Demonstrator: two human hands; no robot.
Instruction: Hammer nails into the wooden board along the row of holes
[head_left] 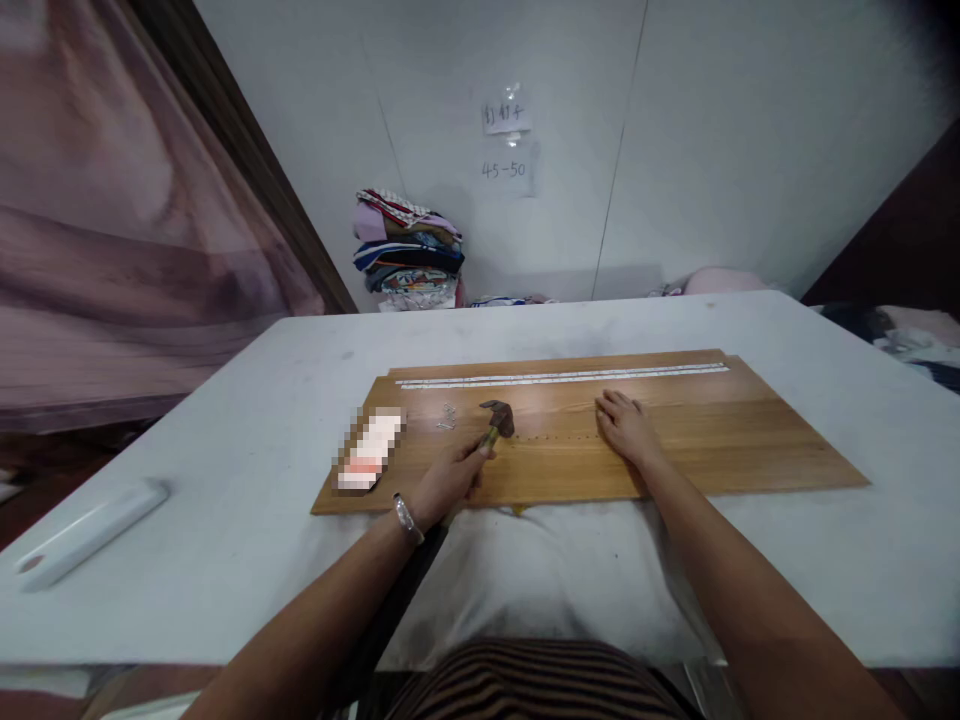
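Observation:
My left hand (450, 480) is wrapped round the handle of a claw hammer (499, 415), close below its head. The hammer is over a wooden board (750, 440). A row of small dark points, too small to tell as nails or holes, runs across the board between the hammer and my right hand (630, 428). My right hand rests on the board, its fingers stretched out and lying on the wood. Several loose nails (447, 416) lie left of the hammer. Two white strips with markings (562, 378) run along the board's far side.
A blurred-out flat object (371, 450) lies on the board's left end. The board lies on a white table (225, 430), with a long white object (90, 535) at its left. Folded cloths (409, 250) are stacked behind, below paper signs (506, 150). A pink curtain (135, 230) hangs at left.

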